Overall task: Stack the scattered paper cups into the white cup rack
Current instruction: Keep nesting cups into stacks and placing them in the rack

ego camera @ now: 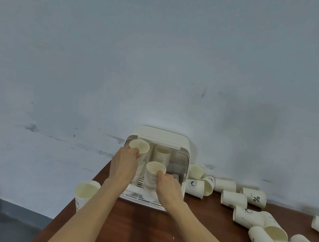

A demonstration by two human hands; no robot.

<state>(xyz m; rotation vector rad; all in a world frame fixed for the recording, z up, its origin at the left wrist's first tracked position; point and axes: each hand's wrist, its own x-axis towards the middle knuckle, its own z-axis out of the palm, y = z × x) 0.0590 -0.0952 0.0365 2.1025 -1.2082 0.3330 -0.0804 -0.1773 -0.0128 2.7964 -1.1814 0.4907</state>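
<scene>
1. My left hand grips a single paper cup, mouth up and tipped slightly toward me, right at the rack's left side and above the left stack that is largely hidden behind my hand.
2. The cup's long axis runs close to upright, so I judge the next move to be a short drop straight down onto that stack; my left hand is the nearer one for it.
3. My right hand holds the front stack, thumb on its rim, fingers curled round its side.
4. The white rack stands on the wooden table against the wall, a third stack at its back.
5. Loose cups lie scattered to the right of the rack, well apart from both hands; one cup stands alone on the left.
</scene>
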